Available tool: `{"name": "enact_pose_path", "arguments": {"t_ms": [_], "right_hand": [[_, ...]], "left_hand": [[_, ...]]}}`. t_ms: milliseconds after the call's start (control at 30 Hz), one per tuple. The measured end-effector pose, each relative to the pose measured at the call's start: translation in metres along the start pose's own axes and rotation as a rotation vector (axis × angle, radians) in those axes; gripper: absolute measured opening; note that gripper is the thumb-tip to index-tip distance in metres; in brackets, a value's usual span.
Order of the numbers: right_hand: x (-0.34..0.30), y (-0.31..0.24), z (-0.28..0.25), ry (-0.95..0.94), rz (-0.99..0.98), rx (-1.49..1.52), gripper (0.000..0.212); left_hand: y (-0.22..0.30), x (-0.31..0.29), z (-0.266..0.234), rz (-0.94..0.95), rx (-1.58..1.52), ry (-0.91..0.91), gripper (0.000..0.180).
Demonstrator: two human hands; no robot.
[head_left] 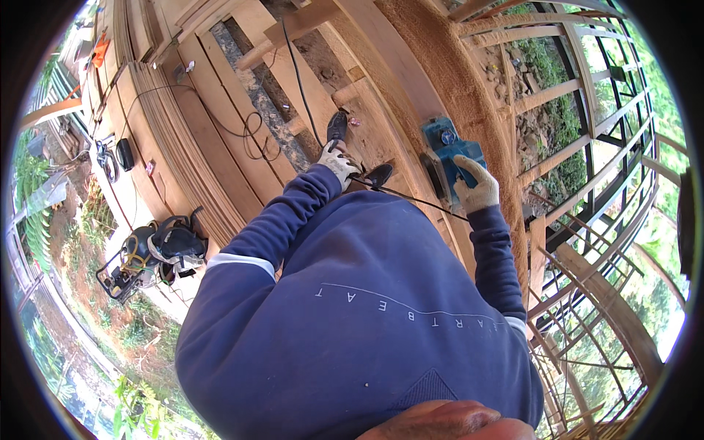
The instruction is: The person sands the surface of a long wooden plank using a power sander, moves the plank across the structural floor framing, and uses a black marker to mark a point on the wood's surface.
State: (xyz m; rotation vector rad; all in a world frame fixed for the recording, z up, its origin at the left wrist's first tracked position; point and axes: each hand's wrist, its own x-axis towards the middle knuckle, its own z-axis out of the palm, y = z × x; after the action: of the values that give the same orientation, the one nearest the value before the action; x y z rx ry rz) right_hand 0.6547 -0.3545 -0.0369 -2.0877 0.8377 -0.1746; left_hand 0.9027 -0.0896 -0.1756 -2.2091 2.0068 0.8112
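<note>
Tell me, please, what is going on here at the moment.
A person in a blue sweatshirt is holding a teal power tool, which looks like a planer, in the gloved right hand. It appears to sit on a long board; whether it is running cannot be told. The gloved left hand holds a black cord. Stacked planks lie to the person's left.

Bright daylight, washed-out glare over the greenery (664,110) at right, beams (548,96) bowed by fisheye distortion, black corners, colour fringing along the rim
</note>
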Motion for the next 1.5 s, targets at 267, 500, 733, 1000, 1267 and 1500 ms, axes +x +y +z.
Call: {"name": "enact_pose_path", "arguments": {"t_ms": [267,500,733,1000,1267,1500], "right_hand": [[0.109,-0.039,0.032,0.012,-0.187,-0.086,0.04],[0.216,-0.082,0.068,0.028,-0.265,-0.215,0.036],[0.183,-0.073,0.055,-0.058,-0.234,-0.139,0.039],[0.055,-0.027,0.021,-0.027,-0.096,-0.075,0.044],[-0.021,0.002,-0.001,-0.03,0.036,-0.059,0.049],[0.022,-0.021,0.005,-0.041,-0.025,-0.102,0.048]], "left_hand": [[-0.007,-0.024,-0.016,-0.15,-0.063,-0.025,0.03],[-0.007,-0.009,-0.016,-0.137,-0.047,-0.311,0.046],[0.0,0.028,-0.004,-0.358,-0.383,0.123,0.049],[0.074,0.11,-0.106,-0.176,-0.499,0.769,0.067],[0.127,0.139,-0.083,-0.013,-0.304,0.505,0.06],[0.083,0.16,-0.114,-0.026,-0.072,0.408,0.062]]}}
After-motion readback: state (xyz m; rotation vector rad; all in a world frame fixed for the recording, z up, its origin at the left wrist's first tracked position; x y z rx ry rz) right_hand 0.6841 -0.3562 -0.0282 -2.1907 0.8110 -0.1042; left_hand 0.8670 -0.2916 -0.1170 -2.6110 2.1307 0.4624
